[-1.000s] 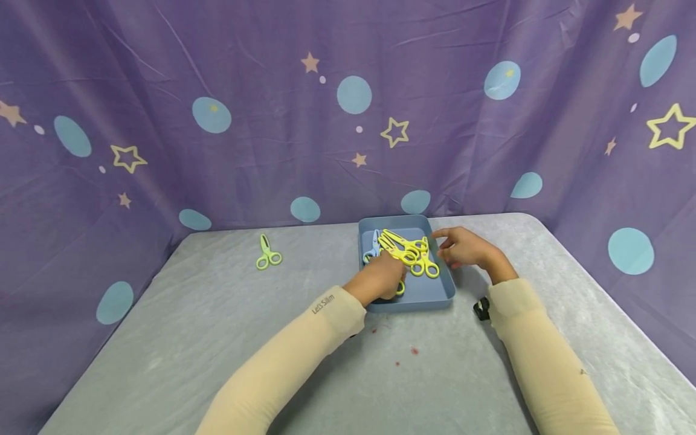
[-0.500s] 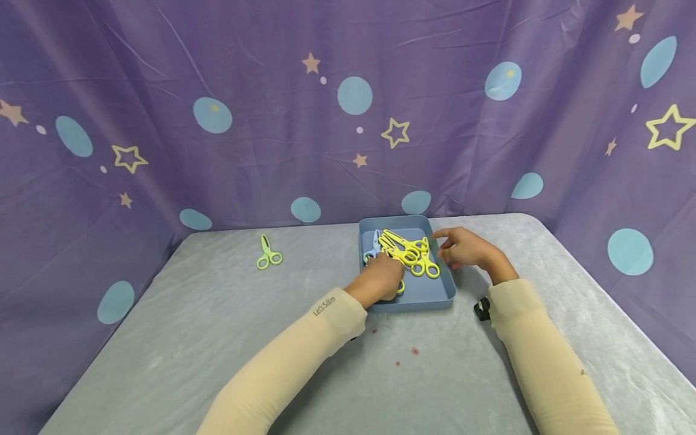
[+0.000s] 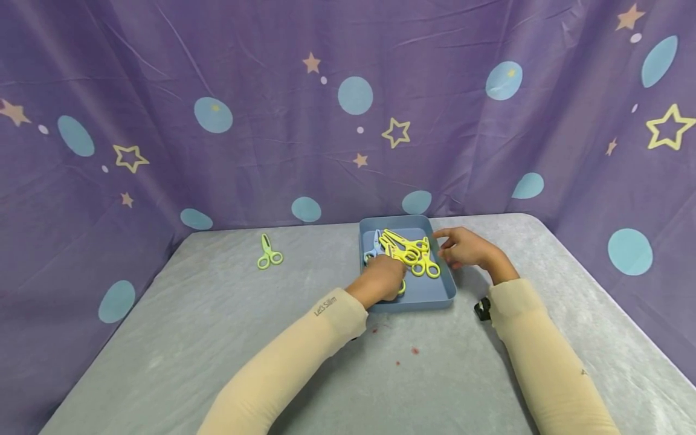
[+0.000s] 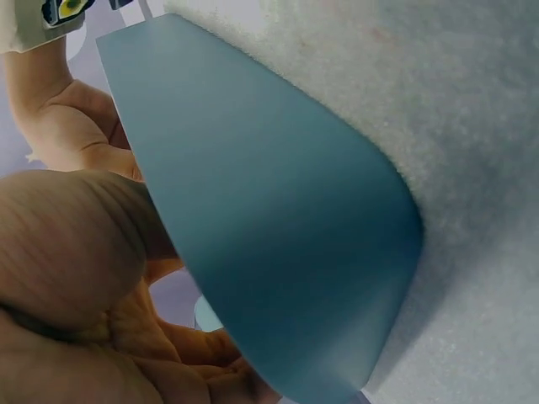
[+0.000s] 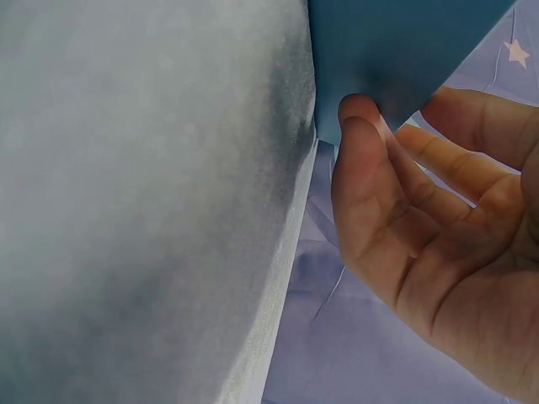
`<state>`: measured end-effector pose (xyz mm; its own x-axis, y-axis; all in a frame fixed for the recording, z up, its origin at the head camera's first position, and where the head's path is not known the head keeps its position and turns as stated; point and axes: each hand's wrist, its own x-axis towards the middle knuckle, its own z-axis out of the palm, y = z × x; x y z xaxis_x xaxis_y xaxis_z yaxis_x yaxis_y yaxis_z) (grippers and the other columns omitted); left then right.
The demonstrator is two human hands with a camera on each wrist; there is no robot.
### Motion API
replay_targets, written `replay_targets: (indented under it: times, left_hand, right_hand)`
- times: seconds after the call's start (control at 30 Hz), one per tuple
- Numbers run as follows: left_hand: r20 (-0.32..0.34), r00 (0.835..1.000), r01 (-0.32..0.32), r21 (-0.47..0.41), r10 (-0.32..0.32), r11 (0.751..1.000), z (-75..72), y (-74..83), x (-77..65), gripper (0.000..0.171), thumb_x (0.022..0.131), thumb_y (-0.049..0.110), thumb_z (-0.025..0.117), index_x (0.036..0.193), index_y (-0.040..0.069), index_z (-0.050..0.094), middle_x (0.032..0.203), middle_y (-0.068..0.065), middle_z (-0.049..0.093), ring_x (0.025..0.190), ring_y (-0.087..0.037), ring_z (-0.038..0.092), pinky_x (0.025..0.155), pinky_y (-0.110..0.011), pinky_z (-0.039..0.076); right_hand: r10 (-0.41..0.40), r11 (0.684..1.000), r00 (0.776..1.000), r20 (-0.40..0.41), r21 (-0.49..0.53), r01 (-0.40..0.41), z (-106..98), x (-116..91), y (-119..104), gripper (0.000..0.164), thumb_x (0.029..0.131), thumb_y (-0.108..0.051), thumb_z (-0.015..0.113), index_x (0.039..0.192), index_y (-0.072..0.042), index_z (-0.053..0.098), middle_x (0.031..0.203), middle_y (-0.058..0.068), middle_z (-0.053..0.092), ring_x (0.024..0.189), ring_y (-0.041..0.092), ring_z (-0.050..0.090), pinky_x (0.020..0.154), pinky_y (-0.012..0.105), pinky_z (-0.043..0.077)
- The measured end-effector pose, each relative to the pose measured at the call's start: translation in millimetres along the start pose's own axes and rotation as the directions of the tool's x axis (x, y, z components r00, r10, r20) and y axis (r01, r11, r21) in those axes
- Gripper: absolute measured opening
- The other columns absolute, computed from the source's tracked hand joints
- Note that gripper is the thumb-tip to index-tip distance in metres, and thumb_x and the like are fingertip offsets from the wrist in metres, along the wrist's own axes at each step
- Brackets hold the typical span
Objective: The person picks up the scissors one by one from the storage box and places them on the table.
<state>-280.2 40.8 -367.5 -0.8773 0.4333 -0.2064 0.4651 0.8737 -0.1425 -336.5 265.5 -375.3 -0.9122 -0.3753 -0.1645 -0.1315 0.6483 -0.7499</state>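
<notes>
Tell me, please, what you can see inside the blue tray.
The blue tray holds several yellow scissors and a light-blue pair. A yellow loop shows beside the left hand; anything beneath or held in that hand is covered and cannot be seen.

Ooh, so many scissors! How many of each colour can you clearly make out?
Yellow scissors: 3
Blue scissors: 1
Green scissors: 1
Total: 5 clearly seen. The left hand hides part of the tray, and a yellow loop beside it may belong to another pair.
</notes>
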Motion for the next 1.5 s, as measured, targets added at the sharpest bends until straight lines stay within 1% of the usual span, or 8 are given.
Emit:
replay_targets:
  times: [0.3,0.4,0.57,0.7,0.83,1.13,1.33,1.5]
  left_hand:
    - [-0.16,0.987,-0.007,-0.02,0.004,1.0,-4.1,-2.8,-4.0,0.027,0.099,0.016,0.062,0.123,0.02,0.072,0.117,-0.009,0.071,0.111,-0.033,0.06,0.095,-0.051,0.048]
    - [-0.184,0.983,0.017,-0.045,-0.025,0.999,-6.6,-5.3,-4.6,0.026,0.098,0.016,0.064,0.122,0.021,0.071,0.118,-0.012,0.069,0.11,-0.035,0.059,0.092,-0.049,0.05]
    - [-0.198,0.977,0.054,-0.153,-0.084,0.987,-9.5,-9.9,-6.8,0.035,0.095,0.012,0.069,0.129,0.021,0.068,0.119,-0.022,0.059,0.108,-0.037,0.055,0.082,-0.045,0.056]
    - [-0.244,0.963,0.067,-0.182,-0.111,0.981,-11.2,-14.5,-7.8,0.034,0.101,0.012,0.063,0.132,0.023,0.068,0.115,-0.023,0.056,0.104,-0.036,0.054,0.078,-0.046,0.057]
    - [-0.3,0.943,0.092,-0.183,-0.145,0.979,-12.6,-21.7,-7.6,0.03,0.102,0.012,0.059,0.128,0.022,0.07,0.109,-0.022,0.056,0.099,-0.034,0.052,0.073,-0.043,0.054]
    - [-0.328,0.91,0.176,-0.248,-0.253,0.953,-9.8,-54.4,-4.4,0.033,0.107,0.012,0.051,0.134,0.019,0.068,0.108,-0.025,0.055,0.097,-0.036,0.05,0.072,-0.045,0.052]
    - [-0.332,0.888,0.241,-0.254,-0.318,0.937,-2.2,-81.8,-0.9,0.029,0.101,0.006,0.057,0.126,0.013,0.07,0.11,-0.029,0.053,0.101,-0.041,0.052,0.076,-0.049,0.053]
    - [-0.287,0.884,0.298,-0.261,-0.369,0.918,4.8,-105.5,1.7,0.032,0.1,0.004,0.058,0.129,0.012,0.068,0.114,-0.032,0.051,0.105,-0.044,0.051,0.082,-0.052,0.052]
  right_hand:
    - [-0.008,1.0,1.0,-0.002,-0.003,0.008,0.0,0.0,0.3,0.057,0.098,-0.002,0.058,0.152,0.008,0.039,0.127,0.033,0.061,0.094,0.028,0.065,0.075,0.041,0.06]
    - [-0.011,1.0,1.0,-0.004,-0.003,0.011,0.0,0.1,0.5,0.057,0.098,-0.002,0.058,0.152,0.008,0.039,0.127,0.033,0.061,0.095,0.028,0.065,0.075,0.041,0.06]
    - [-0.006,1.0,1.0,-0.003,-0.001,0.006,0.2,0.3,0.6,0.057,0.099,-0.002,0.057,0.152,0.007,0.039,0.128,0.033,0.06,0.096,0.028,0.065,0.075,0.041,0.06]
    - [-0.005,1.0,1.0,0.004,0.004,0.005,0.1,0.3,0.4,0.057,0.099,-0.002,0.057,0.152,0.007,0.039,0.128,0.033,0.06,0.097,0.029,0.065,0.076,0.04,0.06]
    - [-0.006,1.0,1.0,0.006,0.005,0.006,0.0,-0.1,0.1,0.058,0.099,-0.002,0.058,0.152,0.007,0.039,0.129,0.033,0.06,0.097,0.029,0.064,0.076,0.041,0.059]
    - [-0.002,1.0,1.0,0.009,0.016,0.002,0.3,-1.1,-0.6,0.058,0.099,-0.002,0.057,0.152,0.007,0.038,0.129,0.033,0.06,0.098,0.03,0.064,0.078,0.043,0.059]
    - [0.002,1.0,1.0,0.009,0.011,-0.002,0.5,-1.7,-1.3,0.058,0.099,-0.003,0.058,0.153,0.007,0.037,0.131,0.034,0.059,0.1,0.031,0.064,0.08,0.045,0.06]
    - [0.008,1.0,1.0,0.011,0.005,-0.008,0.7,-1.0,-2.1,0.059,0.1,-0.004,0.059,0.153,0.007,0.037,0.13,0.033,0.059,0.098,0.029,0.064,0.079,0.044,0.06]
